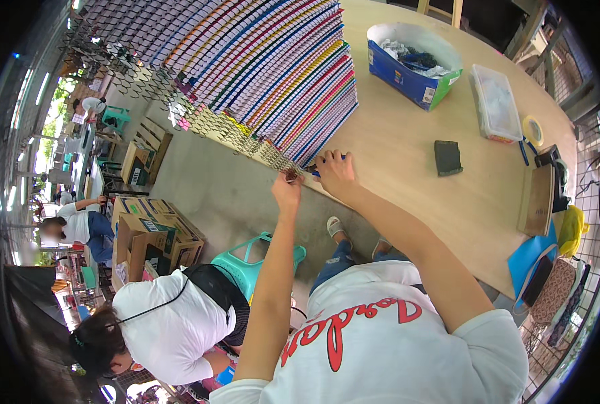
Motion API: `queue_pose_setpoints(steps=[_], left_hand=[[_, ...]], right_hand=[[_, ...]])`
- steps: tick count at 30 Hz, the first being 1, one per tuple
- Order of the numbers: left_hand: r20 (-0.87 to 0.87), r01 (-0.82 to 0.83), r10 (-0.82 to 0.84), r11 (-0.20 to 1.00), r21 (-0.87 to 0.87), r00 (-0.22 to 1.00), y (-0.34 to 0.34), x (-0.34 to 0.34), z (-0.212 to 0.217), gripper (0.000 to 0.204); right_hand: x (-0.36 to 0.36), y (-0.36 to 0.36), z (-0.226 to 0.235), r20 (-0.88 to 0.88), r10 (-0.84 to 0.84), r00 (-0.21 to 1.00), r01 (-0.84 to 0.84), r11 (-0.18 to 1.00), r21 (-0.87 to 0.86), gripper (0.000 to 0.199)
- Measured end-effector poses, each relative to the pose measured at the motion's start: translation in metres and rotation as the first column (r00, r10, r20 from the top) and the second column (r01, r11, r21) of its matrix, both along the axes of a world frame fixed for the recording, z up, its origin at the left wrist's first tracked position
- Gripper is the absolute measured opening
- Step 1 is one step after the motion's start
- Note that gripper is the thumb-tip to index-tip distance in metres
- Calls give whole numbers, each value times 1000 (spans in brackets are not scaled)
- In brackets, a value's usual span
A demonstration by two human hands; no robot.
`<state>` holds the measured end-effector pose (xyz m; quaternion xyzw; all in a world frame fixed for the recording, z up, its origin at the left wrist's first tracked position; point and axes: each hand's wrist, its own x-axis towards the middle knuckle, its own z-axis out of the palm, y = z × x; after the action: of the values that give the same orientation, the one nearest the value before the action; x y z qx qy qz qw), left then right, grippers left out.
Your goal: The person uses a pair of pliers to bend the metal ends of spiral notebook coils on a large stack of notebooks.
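Observation:
A long row of spiral-bound notebooks (266, 60) with many-coloured covers lies overlapped along the edge of a wooden table (414, 135), their wire coils (246, 141) overhanging the edge. My right hand (336, 172) rests on the nearest end of the row, fingers pressed on the last notebook's corner. My left hand (287, 185) is just off the table edge, pinching the wire coil at that same end. Both arms reach up from my white printed shirt.
On the table stand a blue box lined with a white bag (413, 64), a clear plastic lidded box (496, 102), a dark pad (447, 157), a tape roll (533, 129) and a wooden board (537, 199). A person in white (172, 323) bends beside a teal stool (249, 259); cartons (153, 236) sit on the floor.

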<state>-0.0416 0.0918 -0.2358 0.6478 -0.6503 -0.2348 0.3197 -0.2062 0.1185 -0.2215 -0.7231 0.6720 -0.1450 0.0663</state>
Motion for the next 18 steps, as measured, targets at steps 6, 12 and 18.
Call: queue_pose_setpoints(steps=[6, 12, 18], left_hand=[[-208, -33, 63, 989, 145, 976, -2, 3, -1, 20], [-106, -55, 71, 987, 151, 992, -1, 1, 6, 21], [-135, -36, 44, 997, 67, 990, 0, 9, -3, 24]], right_hand=[[3, -7, 2, -85, 0, 996, -1, 1000, -13, 48], [0, -18, 4, -39, 47, 998, -41, 988, 146, 42], [3, -24, 3, 17, 75, 997, -77, 965, 251, 35]])
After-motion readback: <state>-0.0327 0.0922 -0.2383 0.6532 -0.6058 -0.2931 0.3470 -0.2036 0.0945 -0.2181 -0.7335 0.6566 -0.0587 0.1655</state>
